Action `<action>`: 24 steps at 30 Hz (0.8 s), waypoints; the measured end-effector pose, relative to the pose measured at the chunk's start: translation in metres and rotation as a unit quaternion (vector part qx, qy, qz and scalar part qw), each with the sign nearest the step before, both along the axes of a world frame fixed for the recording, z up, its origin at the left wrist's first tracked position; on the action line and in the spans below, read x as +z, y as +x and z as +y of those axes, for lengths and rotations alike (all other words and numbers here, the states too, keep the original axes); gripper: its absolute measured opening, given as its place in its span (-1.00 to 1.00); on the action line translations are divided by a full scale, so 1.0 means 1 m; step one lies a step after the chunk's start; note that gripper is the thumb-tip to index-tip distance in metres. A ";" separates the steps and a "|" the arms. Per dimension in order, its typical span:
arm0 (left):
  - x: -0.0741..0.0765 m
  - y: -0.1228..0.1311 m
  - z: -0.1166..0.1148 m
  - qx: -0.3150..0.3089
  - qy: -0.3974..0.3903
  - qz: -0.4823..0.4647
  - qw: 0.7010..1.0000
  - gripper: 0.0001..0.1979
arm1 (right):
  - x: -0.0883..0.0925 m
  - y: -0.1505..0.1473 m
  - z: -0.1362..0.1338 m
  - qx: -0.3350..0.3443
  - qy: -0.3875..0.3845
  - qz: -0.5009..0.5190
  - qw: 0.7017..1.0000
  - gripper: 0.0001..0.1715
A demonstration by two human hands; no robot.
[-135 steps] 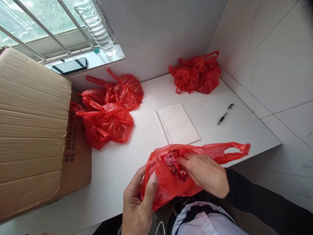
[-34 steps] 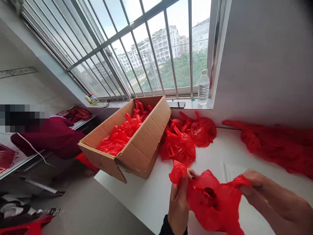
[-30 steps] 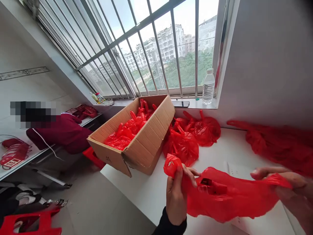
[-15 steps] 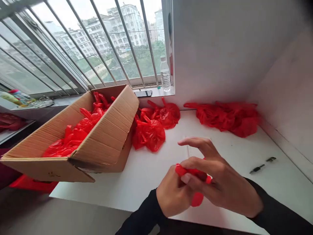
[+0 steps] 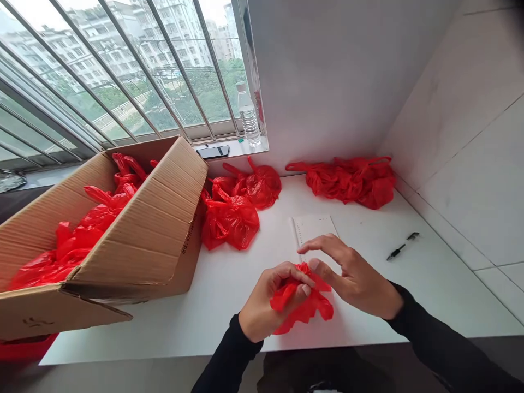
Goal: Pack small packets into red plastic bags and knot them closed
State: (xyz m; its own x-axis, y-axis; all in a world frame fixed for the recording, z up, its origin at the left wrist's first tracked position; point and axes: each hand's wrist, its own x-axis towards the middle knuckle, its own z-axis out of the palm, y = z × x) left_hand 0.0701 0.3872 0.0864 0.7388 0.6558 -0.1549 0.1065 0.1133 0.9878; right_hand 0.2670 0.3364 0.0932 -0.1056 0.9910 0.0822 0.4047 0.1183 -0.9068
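A crumpled red plastic bag (image 5: 305, 312) is bunched in my left hand (image 5: 262, 303), whose fingers and thumb are closed around it over the front of the white table (image 5: 155, 333). My right hand (image 5: 356, 279) hovers just to the right with thumb and fingers apart. Its thumb is close to the bag's top; whether it touches, I cannot tell. Behind the right hand's fingers lies a white notebook (image 5: 317, 226), partly covered by them.
A cardboard box (image 5: 143, 234) holding several red bags stands on the left. More tied red bags (image 5: 233, 221) lie beside it. Loose red bags (image 5: 347, 183) are heaped against the wall. A black pen (image 5: 396, 252) lies at right. The sill holds a bottle (image 5: 248, 117) and a phone (image 5: 213, 152).
My right hand has drawn back from the bag, its fingers now apart. The bag hangs looser and more spread below my left hand. The view has turned right, showing more of the notebook.
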 end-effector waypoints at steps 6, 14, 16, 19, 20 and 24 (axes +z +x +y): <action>-0.026 -0.005 -0.007 0.091 0.305 0.066 0.946 -0.72 | -0.037 -0.009 0.017 0.053 -0.109 0.102 0.987 -0.59; -0.068 -0.009 -0.008 0.171 0.439 0.054 0.880 -0.55 | -0.060 -0.013 0.017 0.112 -0.141 0.107 0.978 -0.79; -0.070 -0.011 -0.009 0.159 0.457 0.080 0.872 -0.46 | -0.058 -0.013 0.018 0.073 -0.126 0.104 0.984 -0.82; -0.071 -0.013 -0.011 0.122 0.475 0.135 0.861 -0.34 | -0.051 -0.015 0.016 0.010 -0.094 0.093 0.991 -0.86; -0.072 -0.014 -0.012 0.116 0.471 0.152 0.861 -0.32 | -0.049 -0.015 0.014 -0.006 -0.088 0.087 0.992 -0.87; -0.085 -0.030 -0.019 0.114 0.444 0.221 0.861 -0.36 | -0.054 -0.007 0.003 -0.045 -0.104 0.066 0.991 -0.78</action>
